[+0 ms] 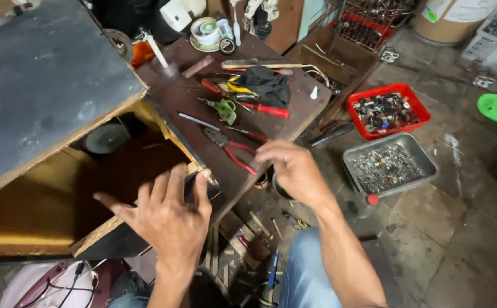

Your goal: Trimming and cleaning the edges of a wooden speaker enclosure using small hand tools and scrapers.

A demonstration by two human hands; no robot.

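My left hand (165,217) rests with fingers spread against the front edge of a large wooden speaker box (49,91) lying on its side, and it touches a dark panel there. The box's open inside shows a round speaker magnet (107,137). My right hand (294,168) hovers over the near edge of a brown work board (188,97), fingers curled, right beside red-handled pliers (234,151). Whether it grips anything is hidden.
On the board lie red-handled screwdrivers (265,108), green-handled scissors (224,108), a black cloth (268,84) and tape rolls (205,31). A red tray (388,111) and a grey metal tray (388,165) of small parts sit on the stone floor at right.
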